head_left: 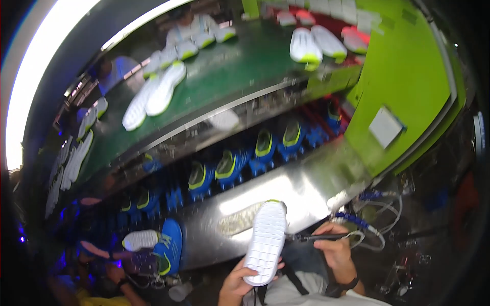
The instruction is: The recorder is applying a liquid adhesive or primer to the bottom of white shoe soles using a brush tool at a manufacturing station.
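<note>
My left hand (236, 280) grips a white shoe sole (266, 242) by its near end, thumb on top. The sole is tilted upright, its grooved face showing and a yellow-green edge at the far end. My right hand (334, 244), with a dark band at the wrist, is closed around a slim dark stick-like tool (309, 236). The tool's tip points left at the sole's right edge; whether they touch I cannot tell. A pale tube (357, 239) runs close by that hand. Beyond the sole lies a shiny metal bench (306, 178) with an oblong whitish patch (237, 220).
Blue shoe uppers (227, 167) line a rack behind the bench. Above it, a green conveyor (224, 66) carries white soles (166, 89). A lime-green panel (408, 76) stands at right, near coiled hoses (377, 214). At lower left, a co-worker's hands (116, 273) are near a blue shoe (171, 246).
</note>
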Tool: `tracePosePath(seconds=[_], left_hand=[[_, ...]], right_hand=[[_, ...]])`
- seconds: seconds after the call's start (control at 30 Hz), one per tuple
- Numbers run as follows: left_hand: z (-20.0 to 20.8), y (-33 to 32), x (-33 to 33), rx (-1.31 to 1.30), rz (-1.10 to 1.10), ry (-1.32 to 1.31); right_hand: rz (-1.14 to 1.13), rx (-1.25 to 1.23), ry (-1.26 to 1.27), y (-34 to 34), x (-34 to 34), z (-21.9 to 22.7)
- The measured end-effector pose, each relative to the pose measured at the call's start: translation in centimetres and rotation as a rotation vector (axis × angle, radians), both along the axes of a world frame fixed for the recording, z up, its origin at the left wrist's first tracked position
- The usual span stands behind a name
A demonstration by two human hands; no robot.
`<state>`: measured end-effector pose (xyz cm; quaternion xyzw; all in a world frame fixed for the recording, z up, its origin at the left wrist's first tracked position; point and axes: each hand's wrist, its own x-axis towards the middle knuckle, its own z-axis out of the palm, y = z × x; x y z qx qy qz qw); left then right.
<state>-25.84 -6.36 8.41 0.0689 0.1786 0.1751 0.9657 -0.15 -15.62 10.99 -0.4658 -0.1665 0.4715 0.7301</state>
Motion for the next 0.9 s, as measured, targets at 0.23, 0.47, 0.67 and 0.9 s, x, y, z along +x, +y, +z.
tracePosePath(seconds=[0.23, 0.47, 0.67, 0.9], left_hand=[[-2.6, -9.7, -4.1, 0.066, 0.327, 0.280], [-1.4, -10.3, -4.9, 0.053, 0.456, 0.525], [-0.6, -9.8, -4.6, 0.022, 0.561, 0.119], [1.7, -5.8, -0.7, -0.005, 0.717, 0.221]], right_hand=[[0.135, 0.098, -0.749, 3.8, -4.5, 1.5], [0.379, 0.371, -0.947, 4.4, -13.6, -0.1], [0.325, 0.213, -0.753, 3.8, -12.8, 0.3], [0.425, 0.231, -0.718, 1.0, -11.7, 2.6]])
